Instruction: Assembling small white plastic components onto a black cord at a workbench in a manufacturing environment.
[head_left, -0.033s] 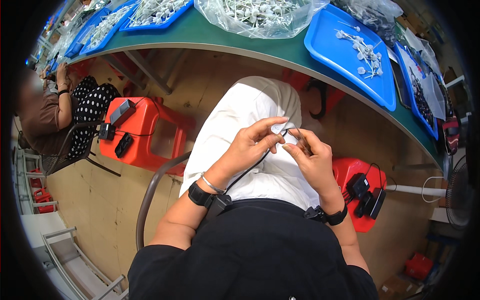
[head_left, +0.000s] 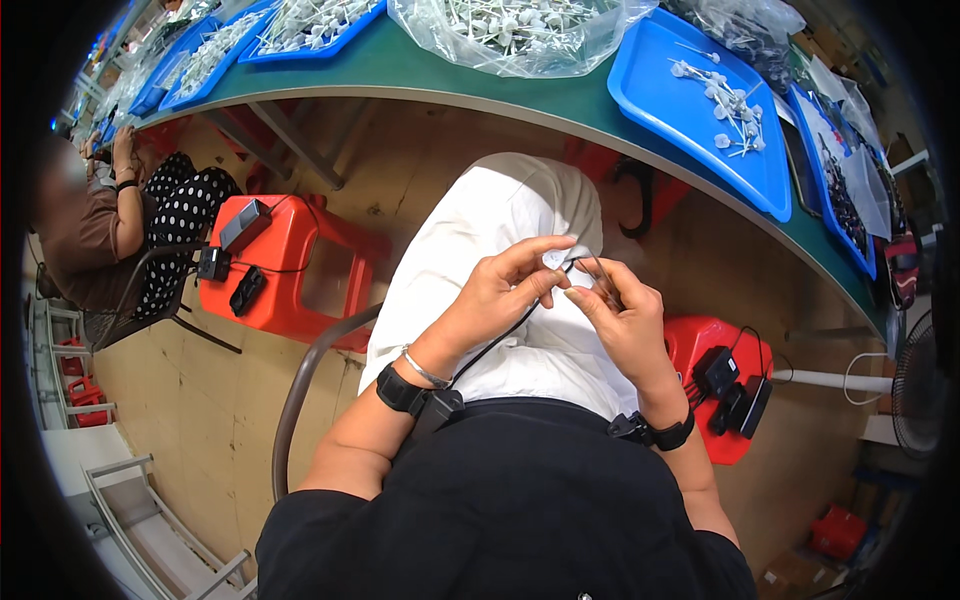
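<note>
Above my lap, my left hand (head_left: 508,282) pinches a small whitish piece (head_left: 553,259) between thumb and fingers. It looks like the pale heads of the stemmed pieces on the table. Close beside it, my right hand (head_left: 628,308) is closed on a thin dark tool (head_left: 603,283) that slants toward the whitish piece; its exact kind is too small to make out. Whether its tip touches the piece, I cannot tell. A black cord (head_left: 500,337) runs from near my left fingers down to my waist.
Ahead, a green table (head_left: 440,82) carries a blue tray (head_left: 640,85) with several stemmed pieces and a plastic bag (head_left: 430,35) full of them. Red stools (head_left: 275,290) with black devices flank me. A person (head_left: 90,215) sits at far left; a fan (head_left: 915,385) stands right.
</note>
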